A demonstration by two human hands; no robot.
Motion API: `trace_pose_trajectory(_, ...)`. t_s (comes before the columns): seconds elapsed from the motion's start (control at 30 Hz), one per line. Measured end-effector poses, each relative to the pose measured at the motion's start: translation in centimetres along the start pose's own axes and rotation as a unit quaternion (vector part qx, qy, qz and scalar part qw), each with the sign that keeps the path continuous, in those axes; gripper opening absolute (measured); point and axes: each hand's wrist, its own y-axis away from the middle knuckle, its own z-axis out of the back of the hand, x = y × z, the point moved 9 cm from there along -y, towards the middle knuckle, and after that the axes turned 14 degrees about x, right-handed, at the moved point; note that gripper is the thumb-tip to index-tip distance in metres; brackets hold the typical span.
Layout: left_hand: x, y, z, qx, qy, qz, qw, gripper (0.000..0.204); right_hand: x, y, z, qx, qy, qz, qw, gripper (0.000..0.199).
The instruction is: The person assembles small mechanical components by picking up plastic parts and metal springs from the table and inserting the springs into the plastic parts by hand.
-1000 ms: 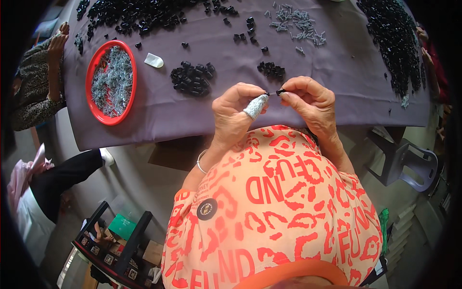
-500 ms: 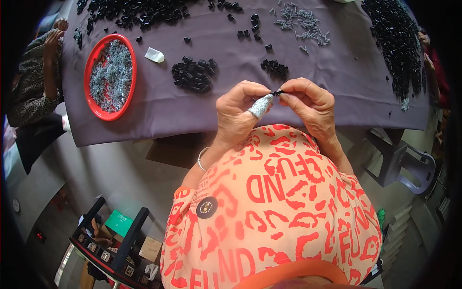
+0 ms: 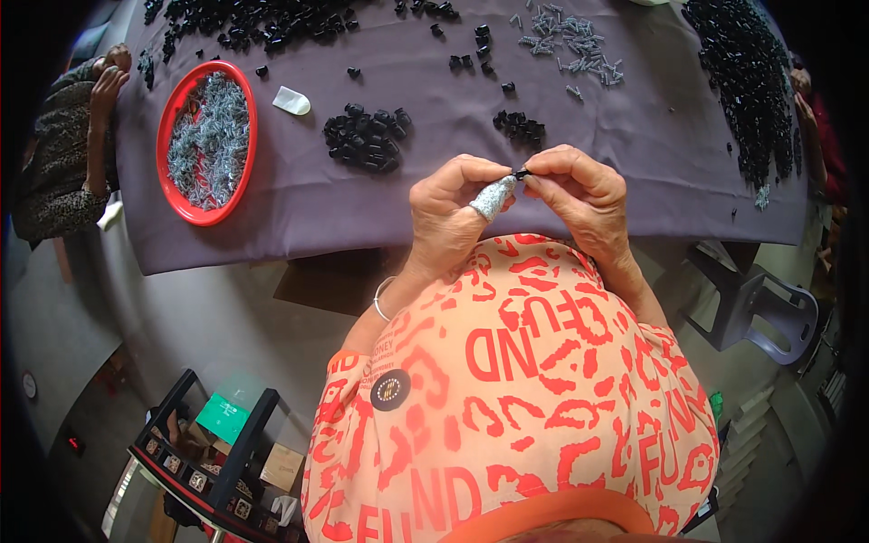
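Observation:
Between my fingertips, just above the table's near edge, is a small black plastic part (image 3: 521, 174). My left hand (image 3: 451, 204) pinches its left end; a whitish covering (image 3: 491, 198) wraps one of that hand's fingers. At the other end, my right hand (image 3: 587, 195) pinches the part between thumb and forefinger. Whether the part is one piece or two joined pieces is too small to tell. Beyond my hands lie a small cluster of black parts (image 3: 520, 128) and, farther left, a larger pile of black parts (image 3: 366, 138).
A red oval basin (image 3: 244, 172) of metal springs or screws stands left, near a white finger cover (image 3: 291, 100). Loose grey springs or screws (image 3: 566, 43) lie at the back. Black parts heap along the right (image 3: 747, 90) and back left (image 3: 262, 27). A person's hand (image 3: 109, 81) is at left.
Both my hands keep their pinch on the small black part, with only a slight shift. The person at the left has moved a hand a little.

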Motion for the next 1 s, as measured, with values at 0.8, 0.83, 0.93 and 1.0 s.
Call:
trace_pose_trajectory(0.8,-0.1,-0.4,1.5,-0.008,-0.332,0.046,0.942,0.019,1.0,-0.9,-3.1,0.038,0.432,0.11,0.894,0.033)
trace_pose_trajectory(0.83,1.7,-0.2,1.6,0.002,-0.18,0.158,0.971,0.017,0.9,-0.9,-3.1,0.038,0.431,0.111,0.895,0.033)
trace_pose_trajectory(0.93,1.8,-1.3,0.5,0.039,-0.115,0.197,0.973,0.016,0.9,-1.1,-2.9,0.04,0.433,0.093,0.896,0.045)
trace_pose_trajectory(1.0,2.3,-1.9,1.0,0.056,-0.149,0.224,0.961,0.017,1.2,-1.4,-3.5,0.07,0.432,0.098,0.894,0.055)
